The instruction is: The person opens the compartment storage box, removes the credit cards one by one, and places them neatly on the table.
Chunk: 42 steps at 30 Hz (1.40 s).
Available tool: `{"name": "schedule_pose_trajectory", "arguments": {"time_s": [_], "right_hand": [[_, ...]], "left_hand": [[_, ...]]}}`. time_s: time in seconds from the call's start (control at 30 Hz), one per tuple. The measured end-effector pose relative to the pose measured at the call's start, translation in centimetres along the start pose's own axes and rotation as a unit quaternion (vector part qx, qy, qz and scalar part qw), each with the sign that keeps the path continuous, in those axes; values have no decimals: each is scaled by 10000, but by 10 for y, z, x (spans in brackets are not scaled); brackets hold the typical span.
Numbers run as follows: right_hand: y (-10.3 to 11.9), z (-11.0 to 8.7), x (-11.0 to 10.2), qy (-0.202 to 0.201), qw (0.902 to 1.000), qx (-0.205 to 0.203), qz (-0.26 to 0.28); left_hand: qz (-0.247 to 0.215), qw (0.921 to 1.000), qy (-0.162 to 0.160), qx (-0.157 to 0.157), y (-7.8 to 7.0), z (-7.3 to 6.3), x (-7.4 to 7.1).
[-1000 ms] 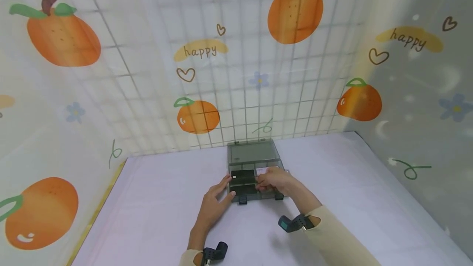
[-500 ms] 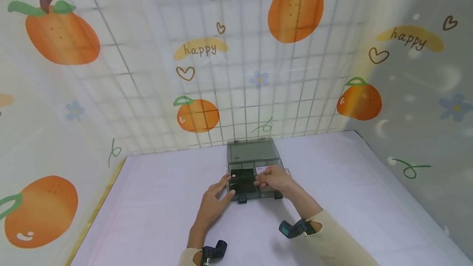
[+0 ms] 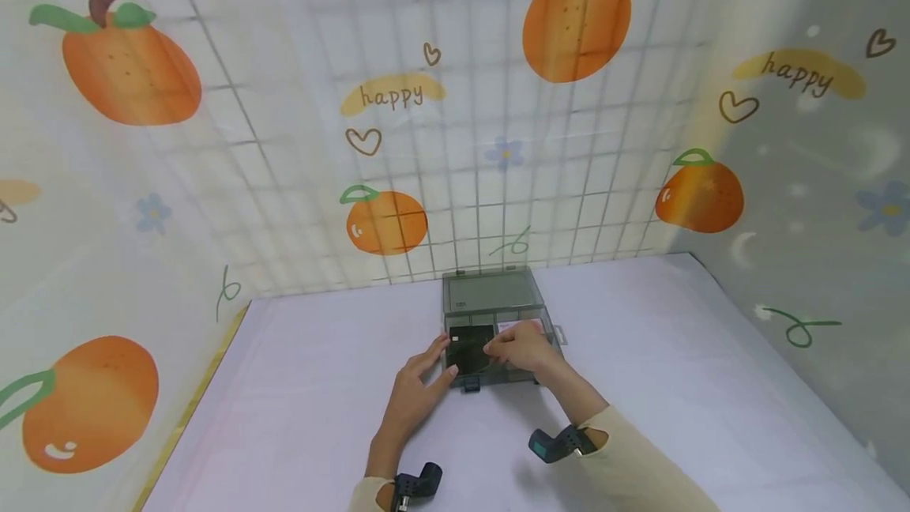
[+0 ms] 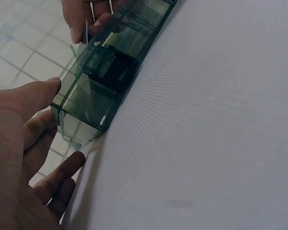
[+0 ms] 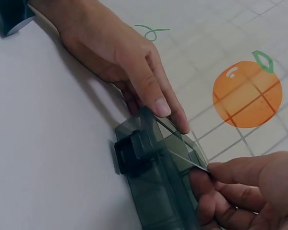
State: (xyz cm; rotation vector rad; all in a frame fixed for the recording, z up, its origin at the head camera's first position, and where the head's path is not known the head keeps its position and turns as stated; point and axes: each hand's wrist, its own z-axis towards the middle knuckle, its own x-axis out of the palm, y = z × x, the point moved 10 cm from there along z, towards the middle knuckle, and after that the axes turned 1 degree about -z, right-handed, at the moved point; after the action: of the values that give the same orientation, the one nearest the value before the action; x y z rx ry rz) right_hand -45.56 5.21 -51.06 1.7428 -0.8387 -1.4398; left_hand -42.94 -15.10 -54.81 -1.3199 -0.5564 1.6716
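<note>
A translucent grey-green plastic compartment box (image 3: pixel 494 308) stands on the table with its lid raised at the back. My left hand (image 3: pixel 415 385) touches its left side and front corner, thumb (image 5: pixel 162 106) and forefinger extended. My right hand (image 3: pixel 524 348) is over the middle of the box, pinching the edge of a thin flat card (image 5: pixel 182 159) between thumb and fingers. From the head view, this card looks dark and overlaps the left front compartment. Behind it lies a black card (image 3: pixel 472 332) with a small white mark. A pale pink card (image 3: pixel 513 325) sits partly hidden beyond my right hand.
The box rests on a white-covered table (image 3: pixel 320 401), near its back edge. A curtain (image 3: pixel 455 141) printed with oranges hangs right behind. Dark clasps (image 3: pixel 471 384) stick out at the box's front. Each wrist wears a small camera (image 3: pixel 558 444).
My right hand has moved slightly left across the box, bringing the dark card over the left front compartment, whose divider is now covered. The left hand stays at the box's left side.
</note>
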Motion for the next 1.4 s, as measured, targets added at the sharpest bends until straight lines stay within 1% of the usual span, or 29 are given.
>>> {"name": "schedule_pose_trajectory", "arguments": {"time_s": [0.2, 0.3, 0.43, 0.5, 0.6, 0.73, 0.9, 1.1, 1.27, 1.4], "right_hand": [[-4, -2, -11, 46, 10000, 9, -41], [-5, -4, -22, -61, 9999, -47, -85], [-5, -11, -38, -240, 9997, -48, 6], [-6, -15, -44, -252, 9996, -30, 129], [-6, -21, -51, -261, 9994, -80, 189], [-5, -31, -57, -320, 9992, -134, 185], [-6, -45, -59, -430, 9990, -83, 102], [-6, -61, -54, -486, 9987, -121, 112], [-6, -73, -45, -463, 9980, -168, 397], [-8, -80, -36, -339, 9973, -269, 597]], "left_hand": [[-18, 10000, -31, 12, 0, 1, -1], [11, 10000, -34, 5, 1, 1, -1], [76, 10000, -7, -20, 3, 0, -1], [40, 10000, 0, -42, 3, -1, -1], [-32, 9999, 3, -112, 3, -1, -1], [-76, 9999, -10, -125, 1, -1, -1], [-32, 10000, -38, -84, 0, -1, -1], [-5, 10000, 5, -67, 1, -1, -1], [29, 9999, 54, -148, 4, 1, 0], [77, 9998, 82, -189, 6, 1, 1]]}}
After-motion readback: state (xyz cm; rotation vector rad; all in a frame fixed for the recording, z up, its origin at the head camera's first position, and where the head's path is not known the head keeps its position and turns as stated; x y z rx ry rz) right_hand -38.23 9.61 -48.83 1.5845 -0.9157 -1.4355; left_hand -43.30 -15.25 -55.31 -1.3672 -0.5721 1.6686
